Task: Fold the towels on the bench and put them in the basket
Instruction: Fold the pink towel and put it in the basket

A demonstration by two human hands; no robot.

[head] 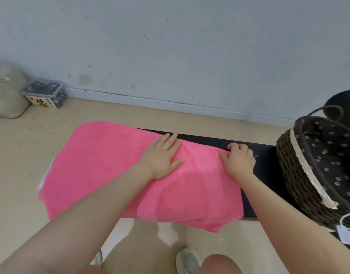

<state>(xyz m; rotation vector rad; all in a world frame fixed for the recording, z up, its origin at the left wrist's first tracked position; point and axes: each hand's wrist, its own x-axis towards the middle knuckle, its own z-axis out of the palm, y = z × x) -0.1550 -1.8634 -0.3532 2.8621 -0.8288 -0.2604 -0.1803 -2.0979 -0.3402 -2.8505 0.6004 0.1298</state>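
A pale blue wall with scuff marks meets a beige floor; one black bench runs across in front of it. One pink towel lies spread over the left and middle of the bench, its near edge hanging over the front; a sliver of white cloth shows at its left edge, too little to tell what it is. Two hands are on the towel; the left hand lies flat, fingers straight and close together, pressing the cloth near its far edge; the right hand is at the towel's right end, fingers curled over the far corner and thumb stretched along the cloth, gripping the edge; a ring shows on one finger. One dark wicker basket with a dotted dark lining stands on the right end of the bench, just beside the towel's end but apart from it; no towel shows inside it. One clear plastic box stands by the wall at far left, next to one grey bag; one white shoe shows below.
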